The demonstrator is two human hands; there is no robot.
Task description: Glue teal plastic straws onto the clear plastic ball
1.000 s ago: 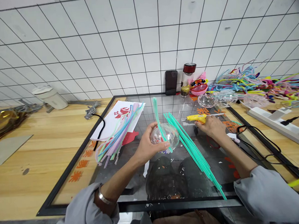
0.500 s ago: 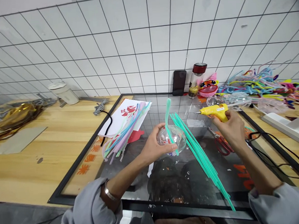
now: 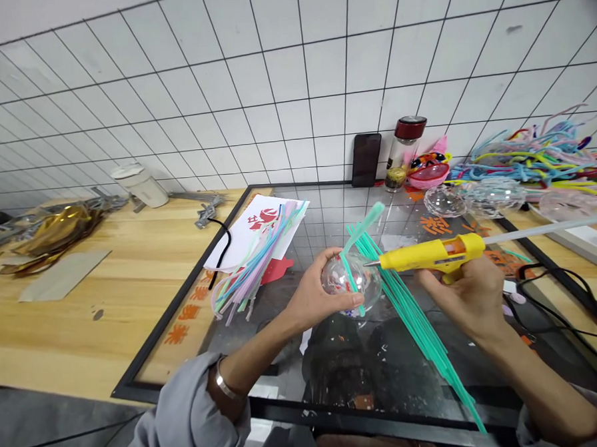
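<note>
Left fingers: curved partway open round the clear ball point(image 3: 368, 288), thumb across its front and over the lower part of a teal pipe cleaner point(image 3: 366, 226).
Right fingers: closed round the handle of the yellow glue gun point(image 3: 430, 255).
Teal pipe cleaner: its free end stood nearly upright a moment ago; now it leans over to the right from a bend at the ball's top.
Glue gun: was well apart from the ball, and has since come in level, its nozzle right by the ball's right side; I can't tell if they touch.
Left hand point(image 3: 317, 292): palm turned inward, forearm rising from the panel's near edge.
Right hand point(image 3: 475, 294): knuckles up, forearm slanting in from the near right corner.
Clear ball: held above the middle of the black-framed panel point(image 3: 182, 289), which lies on the wooden counter point(image 3: 58, 329).
Teal bundle point(image 3: 424, 330): slants from behind the ball to the panel's near edge.
Pastel bundle point(image 3: 260, 259): partly on the white sheet point(image 3: 234, 243), toward the far left corner.
Phone point(image 3: 366, 160): upright at the far edge, beside the red-lidded jar point(image 3: 398, 158).
</note>
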